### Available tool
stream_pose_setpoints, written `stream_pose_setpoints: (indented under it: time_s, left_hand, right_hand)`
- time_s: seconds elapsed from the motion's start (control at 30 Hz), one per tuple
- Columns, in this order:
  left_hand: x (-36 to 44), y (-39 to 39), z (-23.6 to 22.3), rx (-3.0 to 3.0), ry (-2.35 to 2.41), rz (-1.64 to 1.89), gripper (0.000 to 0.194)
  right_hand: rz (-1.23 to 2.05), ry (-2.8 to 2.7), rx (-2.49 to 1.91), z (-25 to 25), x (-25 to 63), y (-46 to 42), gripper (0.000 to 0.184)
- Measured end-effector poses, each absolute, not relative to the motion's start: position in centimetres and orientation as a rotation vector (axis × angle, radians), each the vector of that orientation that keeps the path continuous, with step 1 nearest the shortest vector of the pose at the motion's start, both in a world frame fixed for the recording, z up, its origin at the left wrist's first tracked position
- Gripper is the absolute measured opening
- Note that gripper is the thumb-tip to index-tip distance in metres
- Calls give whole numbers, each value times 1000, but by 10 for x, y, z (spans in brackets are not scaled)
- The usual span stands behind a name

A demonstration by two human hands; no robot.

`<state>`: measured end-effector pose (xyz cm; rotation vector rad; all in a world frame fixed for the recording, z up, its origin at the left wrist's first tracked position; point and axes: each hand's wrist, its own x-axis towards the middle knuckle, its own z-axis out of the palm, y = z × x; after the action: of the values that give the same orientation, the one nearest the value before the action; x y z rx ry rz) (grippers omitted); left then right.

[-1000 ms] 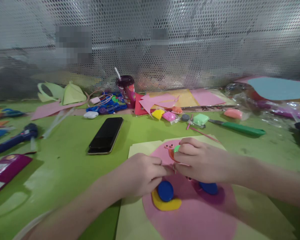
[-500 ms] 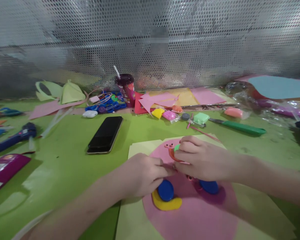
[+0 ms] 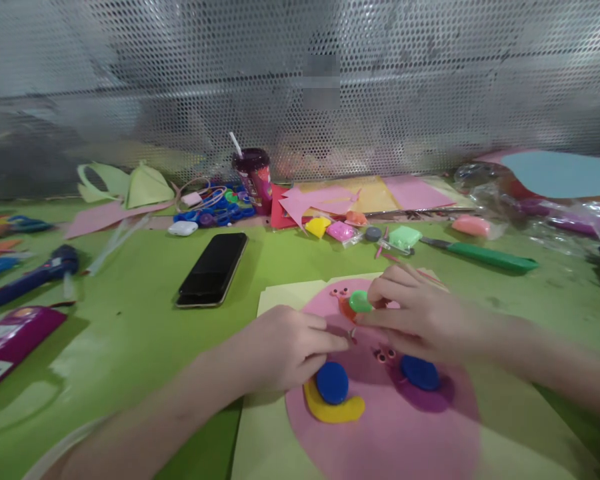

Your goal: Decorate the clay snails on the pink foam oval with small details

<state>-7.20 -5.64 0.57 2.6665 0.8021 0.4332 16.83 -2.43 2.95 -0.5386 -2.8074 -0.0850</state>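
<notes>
A pink paper shape lies on pale yellow sheets. Clay snail-like figures are on it: a yellow one with a blue disc, a purple one with another blue disc, and an orange one with a green disc. My left hand rests above the yellow figure, its index finger stretched to a tiny piece and its thumb apart. Beside the green disc is my right hand, fingers parted and nothing visible between them; whether they touch the disc I cannot tell.
A black phone lies to the left, near a glue gun and a magenta object. Behind are a lidded cup, clay packets and a green-handled cutter. A perforated metal panel stands at the back.
My right hand's fingers have drawn apart and back to the right, uncovering more of the green disc, the tiny piece and the eyes on the purple figure. My left hand has barely moved.
</notes>
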Motion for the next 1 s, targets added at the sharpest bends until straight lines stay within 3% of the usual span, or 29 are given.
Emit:
stream_pose_setpoints:
  time_s: [1.0]
  left_hand:
    - [-68, -56, 4, 2677, 832, 359, 30]
  right_hand:
    - [-122, -2878, -521, 21, 169, -31, 21]
